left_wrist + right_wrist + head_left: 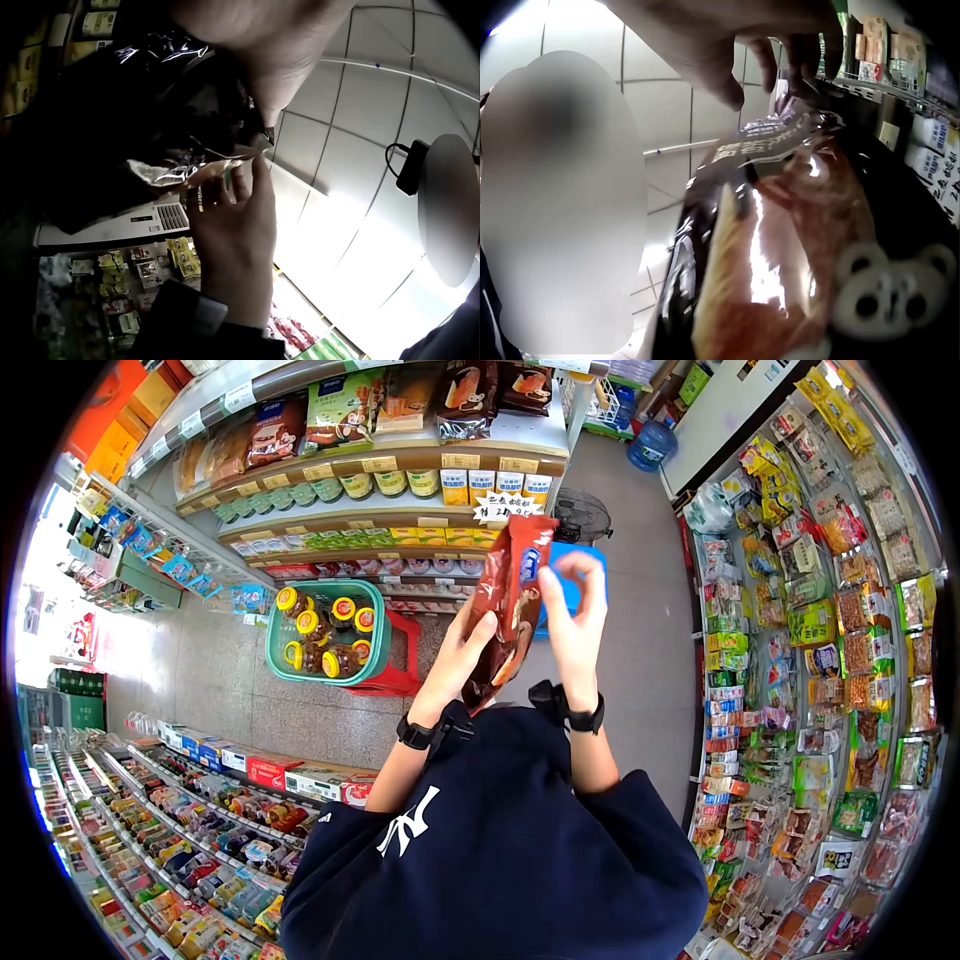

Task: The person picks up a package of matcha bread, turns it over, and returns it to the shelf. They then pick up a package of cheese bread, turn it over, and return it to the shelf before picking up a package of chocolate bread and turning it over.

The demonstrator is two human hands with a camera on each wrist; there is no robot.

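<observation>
A glossy brown bread bag (505,600), with a bread picture and a white bear face on its front in the right wrist view, is held tilted in front of the body. My left hand (455,660) grips its side near the lower part, thumb on the face turned to me. At the bag's upper right edge is my right hand (577,622), its fingers bent loosely. Thumb and fingers stand apart in the right wrist view, fingertips (806,71) right at the crimped end of the bag. In the left wrist view, the right hand (236,232) overlaps the bag's edge.
Shelves (420,460) of bagged bread, cups and boxes stand ahead. A green basket (283,672) of yellow-lidded jars rests on a red stool (400,660) at left. Hanging snack packets (810,620) line the right. A fan (580,515) and water jug (652,445) stand farther off.
</observation>
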